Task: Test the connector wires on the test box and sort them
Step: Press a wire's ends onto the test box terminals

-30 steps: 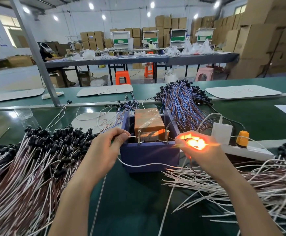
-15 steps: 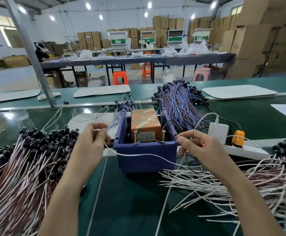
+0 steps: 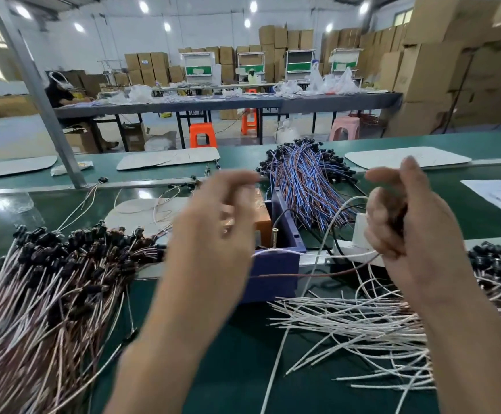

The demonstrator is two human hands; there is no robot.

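Both hands are up over the blue test box (image 3: pixel 276 264), which sits mid-desk. One wire (image 3: pixel 285 252) spans between them, crossing the box's front rim.

Right hand (image 3: pixel 401 216): lower fingers (image 3: pixel 386 234) curled round the wire's end, index and thumb up.
Left hand (image 3: pixel 213 222): motion-blurred. The wire runs in behind it, so I can't tell whether its fingers pinch it.

From the box:
- 9 o'clock: big pile of black-tipped wires (image 3: pixel 49 279), reaching nearly to the box wall.
- 4 o'clock: white wire ends (image 3: pixel 362 339) fanned out, close to the box corner.
- 12–1 o'clock: blue-brown bundle (image 3: pixel 306 180) touching the back wall.
- 6 o'clock: strip of bare green desk (image 3: pixel 213 369) between the two piles, the only open lane.
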